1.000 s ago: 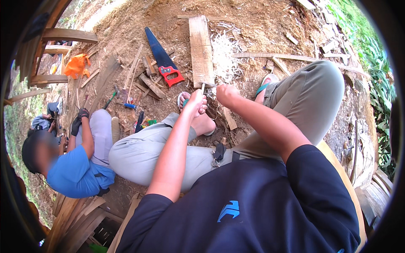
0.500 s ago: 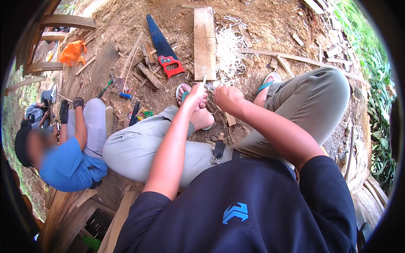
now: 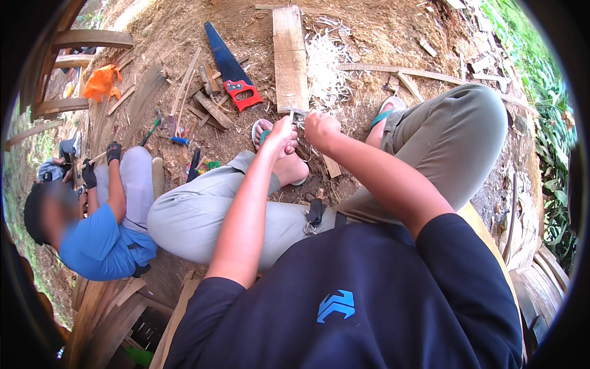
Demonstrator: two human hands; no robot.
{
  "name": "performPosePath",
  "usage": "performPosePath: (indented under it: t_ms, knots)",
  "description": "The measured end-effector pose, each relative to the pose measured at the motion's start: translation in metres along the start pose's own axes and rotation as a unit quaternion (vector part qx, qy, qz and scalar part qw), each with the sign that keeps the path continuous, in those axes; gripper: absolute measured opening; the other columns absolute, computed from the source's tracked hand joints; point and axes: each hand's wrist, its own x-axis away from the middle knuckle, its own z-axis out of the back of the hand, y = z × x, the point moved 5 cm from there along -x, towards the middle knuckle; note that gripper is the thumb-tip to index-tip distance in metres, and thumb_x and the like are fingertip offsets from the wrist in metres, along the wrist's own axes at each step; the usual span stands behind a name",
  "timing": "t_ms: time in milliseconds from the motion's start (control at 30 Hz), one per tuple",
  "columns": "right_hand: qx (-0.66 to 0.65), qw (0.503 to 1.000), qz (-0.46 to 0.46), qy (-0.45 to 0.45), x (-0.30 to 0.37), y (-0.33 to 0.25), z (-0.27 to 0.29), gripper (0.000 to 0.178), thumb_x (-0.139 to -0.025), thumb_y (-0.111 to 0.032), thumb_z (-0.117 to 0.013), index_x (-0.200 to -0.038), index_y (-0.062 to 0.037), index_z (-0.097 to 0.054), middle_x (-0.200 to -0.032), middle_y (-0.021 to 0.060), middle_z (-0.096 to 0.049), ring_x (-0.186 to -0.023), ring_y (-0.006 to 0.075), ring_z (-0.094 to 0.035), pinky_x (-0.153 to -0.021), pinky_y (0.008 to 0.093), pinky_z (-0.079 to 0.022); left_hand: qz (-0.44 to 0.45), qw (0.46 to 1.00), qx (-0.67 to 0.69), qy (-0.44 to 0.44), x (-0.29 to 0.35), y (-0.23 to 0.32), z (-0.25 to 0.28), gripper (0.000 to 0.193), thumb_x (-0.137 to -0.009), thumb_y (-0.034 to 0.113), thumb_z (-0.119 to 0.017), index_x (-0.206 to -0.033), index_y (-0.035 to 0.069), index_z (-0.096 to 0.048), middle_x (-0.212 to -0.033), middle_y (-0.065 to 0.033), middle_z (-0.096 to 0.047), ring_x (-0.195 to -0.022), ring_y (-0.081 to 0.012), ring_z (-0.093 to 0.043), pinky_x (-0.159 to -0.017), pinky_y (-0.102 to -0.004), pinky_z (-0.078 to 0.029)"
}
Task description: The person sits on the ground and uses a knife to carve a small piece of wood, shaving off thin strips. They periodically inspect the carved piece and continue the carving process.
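My left hand (image 3: pixel 283 136) is closed around a thin pale wood strip (image 3: pixel 291 115), whose tip sticks up past the fingers. Close beside it, my right hand (image 3: pixel 321 128) grips a knife; the handle is hidden in the fist. The knife's short metal blade (image 3: pixel 298 111) points left and crosses the strip near its tip. Both hands are over the near end of a flat wooden plank (image 3: pixel 290 67) on the ground. White curled shavings (image 3: pixel 327 67) are heaped along the plank's right side.
A handsaw (image 3: pixel 233 71) with a red handle lies left of the plank, near wood offcuts (image 3: pixel 213 111). Farther left are a blue-handled tool (image 3: pixel 180 141) and an orange bag (image 3: pixel 102 83). A co-worker in a blue shirt (image 3: pixel 101 246) sits at left. A long strip (image 3: pixel 405 72) lies at right.
The knife blade has shifted up toward the tip of the strip, with my right hand moving slightly up and left. The whole view has shifted a little. The co-worker's gloved hands have moved slightly.
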Motion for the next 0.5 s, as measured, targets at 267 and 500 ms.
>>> performPosePath:
  t_ms: [267,500]
  knots:
    - [-0.122,0.991,0.005,-0.046,-0.020,0.032,-0.020,0.022,-0.088,-0.013,-0.054,-0.099,-0.0039,-0.071,-0.102,0.0145,-0.071,-0.095,0.0242,-0.070,-0.074,0.0352,-0.057,0.018,0.998,0.031,-0.047,0.002,0.006,0.003,0.008,-0.080,0.018,-0.039,-0.075,0.013,-0.040,-0.049,0.0066,-0.029,-0.034,-0.0061,-0.025,-0.029,-0.0220,-0.021]
    - [-0.083,0.996,0.023,-0.024,0.029,0.015,0.013,0.021,-0.086,-0.015,-0.054,-0.092,-0.0018,-0.070,-0.090,0.0173,-0.071,-0.084,0.0283,-0.071,-0.066,0.0376,-0.057,-0.005,0.999,-0.005,-0.036,-0.003,-0.001,0.004,0.013,-0.085,0.024,-0.036,-0.079,0.014,-0.041,-0.054,0.0057,-0.032,-0.038,-0.0077,-0.029,-0.032,-0.0232,-0.023]
